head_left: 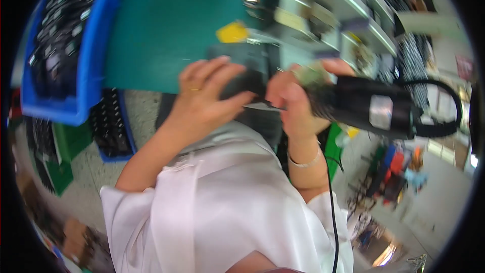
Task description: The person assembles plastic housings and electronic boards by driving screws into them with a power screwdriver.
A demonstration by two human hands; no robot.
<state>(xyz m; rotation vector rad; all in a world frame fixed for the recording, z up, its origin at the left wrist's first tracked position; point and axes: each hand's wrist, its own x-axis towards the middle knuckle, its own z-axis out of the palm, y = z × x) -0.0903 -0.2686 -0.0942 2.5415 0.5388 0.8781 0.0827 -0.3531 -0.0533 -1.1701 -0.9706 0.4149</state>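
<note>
My left hand (204, 83) lies with its fingers spread over a dark flat block (230, 50) at the table's near edge. Its thumb points right, toward my other hand. My right hand (298, 96) is closed round the front end of a black cylindrical tool (376, 107), which has a pale label and a looped rear end. The tool lies nearly level, pointing left at the block. Motion blur hides its tip, and whether it touches the block I cannot tell. A greenish patch (309, 73) shows by my right fingers.
A blue bin (88, 71) of small black parts stands on the green table (151, 35) at left. Beyond the block lies a yellow piece (232, 32). White shelving (348, 0) rises at far right. A black cord (333, 212) hangs beside my right arm.
</note>
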